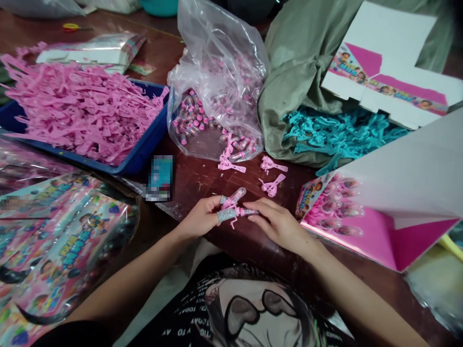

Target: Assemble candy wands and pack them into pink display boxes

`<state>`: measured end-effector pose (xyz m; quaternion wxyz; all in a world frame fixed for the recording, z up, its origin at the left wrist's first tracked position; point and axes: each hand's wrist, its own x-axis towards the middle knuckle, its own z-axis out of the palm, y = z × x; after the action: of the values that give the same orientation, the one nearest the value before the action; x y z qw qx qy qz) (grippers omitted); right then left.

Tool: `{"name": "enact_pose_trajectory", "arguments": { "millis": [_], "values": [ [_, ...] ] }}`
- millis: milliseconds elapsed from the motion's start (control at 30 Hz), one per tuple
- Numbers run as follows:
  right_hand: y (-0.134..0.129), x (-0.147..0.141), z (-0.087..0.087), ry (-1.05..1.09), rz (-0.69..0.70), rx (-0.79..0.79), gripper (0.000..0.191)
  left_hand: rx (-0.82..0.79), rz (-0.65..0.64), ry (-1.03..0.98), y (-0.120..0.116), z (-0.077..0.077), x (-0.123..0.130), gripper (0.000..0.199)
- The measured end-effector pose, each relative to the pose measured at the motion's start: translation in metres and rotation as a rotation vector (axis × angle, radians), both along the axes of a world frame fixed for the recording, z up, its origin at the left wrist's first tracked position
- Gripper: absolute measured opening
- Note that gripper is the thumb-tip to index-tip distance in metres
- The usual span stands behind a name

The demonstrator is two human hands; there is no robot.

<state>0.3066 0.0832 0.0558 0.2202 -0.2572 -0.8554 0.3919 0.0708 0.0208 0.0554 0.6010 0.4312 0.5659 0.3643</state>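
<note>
My left hand (204, 216) is closed on small pink plastic toy pieces, its glittery silver nails lying across them. One piece carries a clear capsule (238, 195) that points up and to the right. My right hand (278, 224) pinches the end of a second clear capsule tube (250, 211), which sits against the pink plastic toy (233, 222) between both hands. Fingers hide part of the join. Just beyond them on the dark table lie loose pink toy pieces (273, 185), with another pink piece (231, 166) by the bag's mouth.
A blue tray (126, 166) heaped with pink plastic parts (83, 111) stands at left. Ahead, a clear bag (217, 29) holds small capsules. Teal parts (336, 132) spill from a grey-green sack (289, 72). At right, an open display box (376, 226) holds capsule toys. Printed packaging (68, 236) is at left.
</note>
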Motion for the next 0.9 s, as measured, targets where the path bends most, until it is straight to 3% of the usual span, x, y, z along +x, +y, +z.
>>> {"name": "enact_pose_trajectory", "arguments": {
  "millis": [233, 300, 400, 467, 600, 700, 833, 900],
  "values": [
    [-0.003, 0.008, 0.008, -0.077, 0.044, 0.069, 0.029, 0.165, -0.133, 0.081, 0.003, 0.007, 0.017, 0.018],
    [-0.004, 0.01, 0.009, -0.049, 0.008, -0.063, 0.028, 0.248, -0.128, 0.166, -0.001, 0.007, 0.018, 0.019],
    [-0.005, 0.011, 0.008, -0.047, -0.02, -0.426, 0.031, 0.443, -0.154, 0.343, -0.005, 0.009, 0.016, 0.018],
    [-0.006, 0.011, 0.009, -0.093, -0.032, -0.553, 0.035, 0.523, -0.169, 0.439, -0.006, 0.009, 0.013, 0.016],
    [-0.01, 0.005, 0.011, -0.087, -0.114, -0.403, 0.046, 0.482, -0.115, 0.484, -0.011, 0.003, 0.009, 0.018],
    [-0.015, 0.01, 0.016, -0.105, -0.16, -0.334, 0.027, 0.511, -0.147, 0.473, -0.017, -0.001, 0.014, 0.023],
    [-0.026, 0.043, 0.036, -0.132, -0.21, -0.287, 0.033, 0.407, -0.216, 0.299, -0.016, 0.006, 0.03, 0.024],
    [-0.034, 0.065, 0.051, -0.063, -0.263, -0.301, 0.053, 0.314, -0.257, 0.205, -0.01, 0.014, 0.044, 0.02]
  ]
}}
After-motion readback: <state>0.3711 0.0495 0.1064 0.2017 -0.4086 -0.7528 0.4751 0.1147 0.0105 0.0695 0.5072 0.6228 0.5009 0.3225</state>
